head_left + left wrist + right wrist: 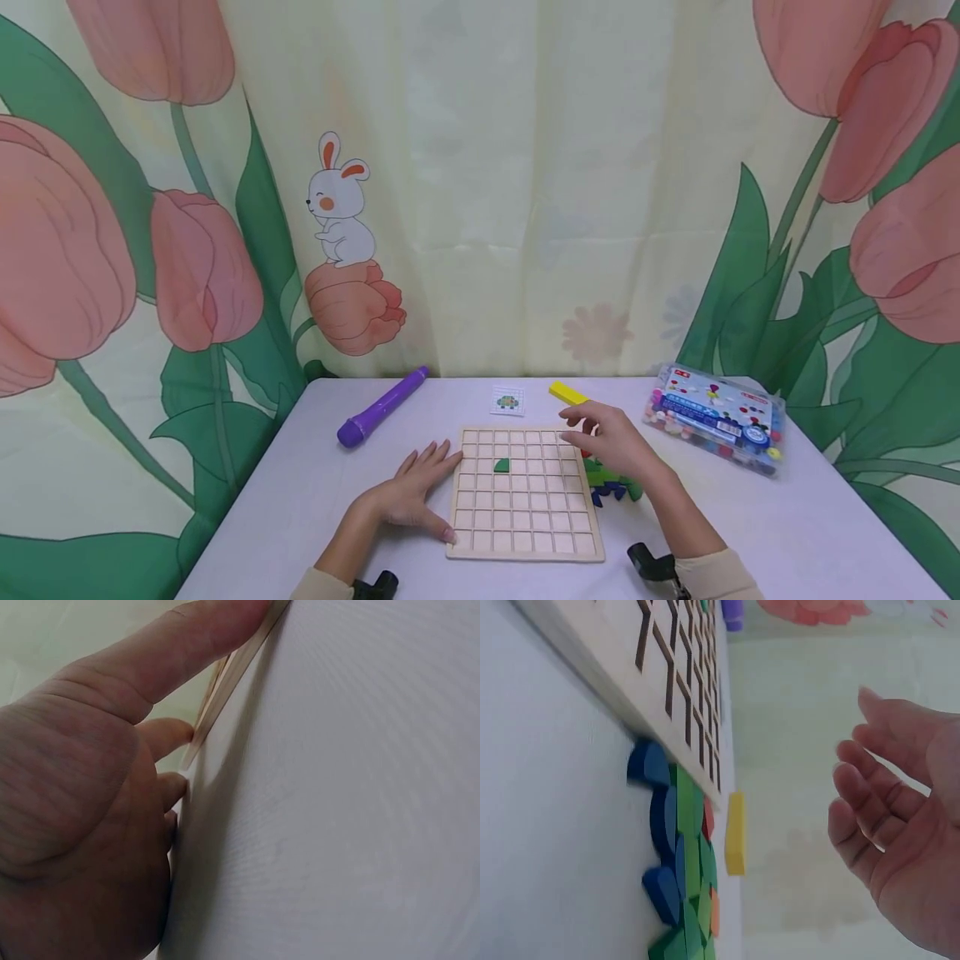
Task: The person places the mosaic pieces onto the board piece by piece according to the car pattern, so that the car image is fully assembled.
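Observation:
A wooden grid board [525, 500] lies on the table with one green quarter-round block [502, 466] in an upper cell. My left hand [411, 496] rests at the board's left edge, fingers spread, thumb on the lower left corner. In the left wrist view the thumb [187, 649] touches the wooden edge. Above the board's upper right side hovers my right hand [611, 437], fingers loosely bent; the right wrist view shows nothing in them. Beneath it, a pile of green, blue and red blocks [603, 477] lies along the board's right edge, partly hidden by the hand.
A small picture card [507, 401] and a yellow block [567, 393] lie beyond the board. At the back left is a purple microphone [382, 408]. A clear plastic box [716, 417] of colourful pieces stands at the right. A patterned curtain [487, 208] hangs behind the table.

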A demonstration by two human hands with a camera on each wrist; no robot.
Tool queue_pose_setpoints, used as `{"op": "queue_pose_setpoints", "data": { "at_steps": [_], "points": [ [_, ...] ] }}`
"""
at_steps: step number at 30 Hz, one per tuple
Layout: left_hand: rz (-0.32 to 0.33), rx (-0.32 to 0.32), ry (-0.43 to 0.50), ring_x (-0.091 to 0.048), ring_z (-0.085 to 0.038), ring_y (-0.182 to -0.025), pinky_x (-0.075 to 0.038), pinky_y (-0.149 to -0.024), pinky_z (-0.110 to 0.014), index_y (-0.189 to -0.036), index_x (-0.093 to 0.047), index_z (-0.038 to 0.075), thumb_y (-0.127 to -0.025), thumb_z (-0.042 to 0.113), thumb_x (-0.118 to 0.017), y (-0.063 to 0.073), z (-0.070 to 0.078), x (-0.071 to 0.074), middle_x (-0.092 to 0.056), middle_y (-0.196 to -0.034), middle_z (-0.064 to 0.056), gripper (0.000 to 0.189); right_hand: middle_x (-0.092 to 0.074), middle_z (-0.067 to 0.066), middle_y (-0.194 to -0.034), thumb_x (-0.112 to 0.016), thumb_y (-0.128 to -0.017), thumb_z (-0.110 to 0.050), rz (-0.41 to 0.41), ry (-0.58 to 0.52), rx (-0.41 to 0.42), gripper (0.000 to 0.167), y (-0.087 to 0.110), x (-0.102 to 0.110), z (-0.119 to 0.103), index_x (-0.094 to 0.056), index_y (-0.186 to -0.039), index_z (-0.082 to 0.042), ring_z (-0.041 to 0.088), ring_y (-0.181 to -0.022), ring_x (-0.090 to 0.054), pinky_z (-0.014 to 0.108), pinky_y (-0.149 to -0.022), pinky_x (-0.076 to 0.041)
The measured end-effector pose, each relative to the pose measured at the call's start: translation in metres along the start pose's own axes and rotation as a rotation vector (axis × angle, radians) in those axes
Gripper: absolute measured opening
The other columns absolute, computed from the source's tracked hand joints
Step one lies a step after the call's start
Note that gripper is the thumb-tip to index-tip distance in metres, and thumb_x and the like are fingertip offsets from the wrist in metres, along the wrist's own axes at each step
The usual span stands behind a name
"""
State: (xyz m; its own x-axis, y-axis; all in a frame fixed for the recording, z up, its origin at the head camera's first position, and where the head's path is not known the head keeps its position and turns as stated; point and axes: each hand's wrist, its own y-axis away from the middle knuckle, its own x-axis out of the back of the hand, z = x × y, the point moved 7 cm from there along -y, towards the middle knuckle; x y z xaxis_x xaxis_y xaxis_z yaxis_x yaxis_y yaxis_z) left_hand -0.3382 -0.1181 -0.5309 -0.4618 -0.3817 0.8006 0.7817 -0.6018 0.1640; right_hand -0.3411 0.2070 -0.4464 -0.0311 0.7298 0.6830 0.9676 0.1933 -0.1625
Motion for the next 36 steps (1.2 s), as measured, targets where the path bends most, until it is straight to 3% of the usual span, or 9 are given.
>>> {"op": "queue_pose_setpoints", "data": {
  "at_steps": [6, 11, 19, 36],
  "points": [
    [0.003, 0.001, 0.004, 0.003, -0.036, -0.163, 0.005, -0.129, -0.064, -0.168, -0.022, 0.023, -0.067, 0.065, -0.089, -0.002, -0.001, -0.001, -0.007, -0.176, -0.013, 0.128, -0.072, -0.002, -0.109, -0.078, -0.095, -0.024, 0.027, 0.042, -0.032, 0.033, 0.004, 0.016, 0.015, -0.073, -0.127, -0.018, 0.019, -0.093, -0.059, 0.024, -0.069, -0.057],
    [0.005, -0.009, 0.004, 0.002, -0.037, -0.163, 0.004, -0.128, -0.064, -0.168, -0.023, 0.023, -0.067, 0.066, -0.089, -0.001, 0.001, -0.002, -0.008, -0.176, -0.014, 0.128, -0.072, -0.002, -0.108, -0.078, -0.095, -0.026, 0.022, 0.06, -0.074, 0.034, 0.007, 0.026, 0.029, -0.073, -0.128, -0.019, 0.019, -0.094, -0.059, 0.024, -0.067, -0.056],
    [0.012, -0.004, -0.002, 0.002, -0.037, -0.163, 0.004, -0.129, -0.064, -0.167, -0.023, 0.022, -0.067, 0.066, -0.089, 0.0, 0.001, 0.0, -0.008, -0.176, -0.014, 0.128, -0.071, 0.001, -0.107, -0.075, -0.096, -0.019, -0.01, 0.081, -0.13, 0.037, 0.011, 0.036, 0.052, -0.07, -0.132, -0.012, 0.02, -0.094, -0.058, 0.024, -0.069, -0.055],
    [0.015, -0.022, -0.002, 0.002, -0.038, -0.163, 0.005, -0.129, -0.063, -0.167, -0.024, 0.02, -0.066, 0.069, -0.087, 0.002, 0.005, 0.003, -0.009, -0.176, -0.015, 0.129, -0.066, 0.004, -0.099, -0.077, -0.094, -0.012, -0.089, 0.123, -0.226, 0.024, 0.021, 0.049, 0.091, -0.076, -0.117, -0.009, 0.022, -0.093, -0.055, 0.032, -0.075, -0.05]
  ]
}}
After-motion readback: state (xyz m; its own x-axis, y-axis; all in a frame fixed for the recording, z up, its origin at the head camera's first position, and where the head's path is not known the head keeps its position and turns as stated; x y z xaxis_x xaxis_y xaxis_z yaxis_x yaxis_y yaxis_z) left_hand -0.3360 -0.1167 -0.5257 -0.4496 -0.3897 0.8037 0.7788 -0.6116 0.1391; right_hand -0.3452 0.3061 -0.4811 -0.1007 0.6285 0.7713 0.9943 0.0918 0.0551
